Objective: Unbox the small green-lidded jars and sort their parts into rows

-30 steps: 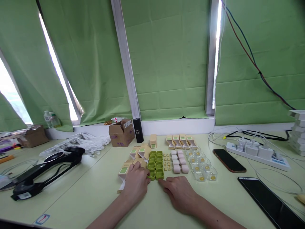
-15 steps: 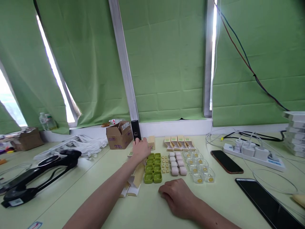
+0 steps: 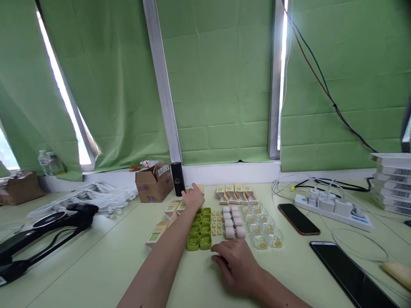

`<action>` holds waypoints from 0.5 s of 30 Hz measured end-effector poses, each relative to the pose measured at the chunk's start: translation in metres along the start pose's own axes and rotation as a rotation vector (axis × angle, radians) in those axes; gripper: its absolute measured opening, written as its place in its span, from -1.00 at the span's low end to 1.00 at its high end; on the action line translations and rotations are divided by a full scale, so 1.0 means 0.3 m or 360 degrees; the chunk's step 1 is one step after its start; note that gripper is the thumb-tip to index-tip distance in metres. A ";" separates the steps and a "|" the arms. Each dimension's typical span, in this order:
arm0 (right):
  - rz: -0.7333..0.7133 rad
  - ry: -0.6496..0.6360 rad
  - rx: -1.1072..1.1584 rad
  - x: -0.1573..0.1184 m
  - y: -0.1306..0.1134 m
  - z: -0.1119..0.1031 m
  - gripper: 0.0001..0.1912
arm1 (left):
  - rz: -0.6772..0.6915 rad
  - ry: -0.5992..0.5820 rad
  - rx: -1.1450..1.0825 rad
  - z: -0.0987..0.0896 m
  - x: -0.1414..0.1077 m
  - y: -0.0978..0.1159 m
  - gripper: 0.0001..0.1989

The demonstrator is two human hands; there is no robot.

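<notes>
My left hand (image 3: 193,197) reaches to the back of the table, its fingers closed about a small cream cardboard box (image 3: 201,187) that they mostly hide. More such boxes with green labels (image 3: 156,235) lie left of my forearm. Near the front, my right hand (image 3: 236,266) rests on the table with curled fingers and nothing visible in them. Between the hands stand rows of green square cups (image 3: 205,241), tiny yellow pieces (image 3: 217,223), white and pink rounded cases (image 3: 229,232) and clear cups with yellow centres (image 3: 275,239). Several labelled cream boxes (image 3: 237,194) line up behind these rows.
A brown carton (image 3: 154,186) and a black cylinder (image 3: 177,179) stand at the back. White cables (image 3: 96,196) and a black strapped device (image 3: 48,231) lie left. At right are two phones (image 3: 298,219), a power strip (image 3: 334,211) and stacked white boxes (image 3: 391,184).
My left hand has shifted right, over the small cream box. More labelled boxes show left of my forearm. The right hand stays in place, and the view has turned slightly right.
</notes>
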State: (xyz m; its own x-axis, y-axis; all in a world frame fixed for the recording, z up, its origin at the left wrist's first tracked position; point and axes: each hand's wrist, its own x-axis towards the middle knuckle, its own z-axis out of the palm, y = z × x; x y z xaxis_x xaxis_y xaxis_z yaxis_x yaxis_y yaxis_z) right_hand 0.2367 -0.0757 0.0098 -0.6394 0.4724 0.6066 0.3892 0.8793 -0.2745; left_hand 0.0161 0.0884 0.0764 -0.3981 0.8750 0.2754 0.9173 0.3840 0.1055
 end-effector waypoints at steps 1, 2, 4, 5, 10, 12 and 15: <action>-0.0010 0.0038 0.0003 0.001 0.005 0.002 -0.87 | 0.0011 0.0015 -0.0007 -0.002 -0.006 0.000 -0.38; -0.0024 0.0076 0.0005 0.003 0.011 0.004 -0.86 | 0.0024 0.0032 -0.0016 -0.007 -0.013 -0.001 -0.41; -0.0048 0.0169 0.0002 0.006 0.025 0.002 -0.83 | 0.0049 0.0071 -0.0045 -0.024 -0.030 -0.001 -0.46; -0.0053 0.0230 0.0000 0.008 0.032 -0.002 -0.82 | 0.0063 0.0091 -0.0065 -0.037 -0.040 0.000 -0.48; 0.0047 0.0595 -0.0003 0.020 0.072 -0.051 -0.74 | 0.0190 0.0170 -0.0230 -0.141 -0.108 0.008 -0.57; 0.0120 0.0734 0.0025 0.028 0.088 -0.081 -0.73 | 0.0265 0.0206 -0.0316 -0.194 -0.158 0.010 -0.56; 0.0257 0.0927 0.0117 0.048 0.111 -0.145 -0.71 | 0.0424 0.0242 -0.0448 -0.263 -0.278 0.002 -0.60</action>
State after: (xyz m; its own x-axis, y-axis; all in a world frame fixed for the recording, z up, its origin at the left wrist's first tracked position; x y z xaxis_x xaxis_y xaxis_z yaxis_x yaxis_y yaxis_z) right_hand 0.2693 -0.0422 0.0419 -0.1002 0.5074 0.8559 0.3908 0.8111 -0.4351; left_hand 0.0510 -0.0076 0.1288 -0.1592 0.8712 0.4644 0.9641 0.0360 0.2630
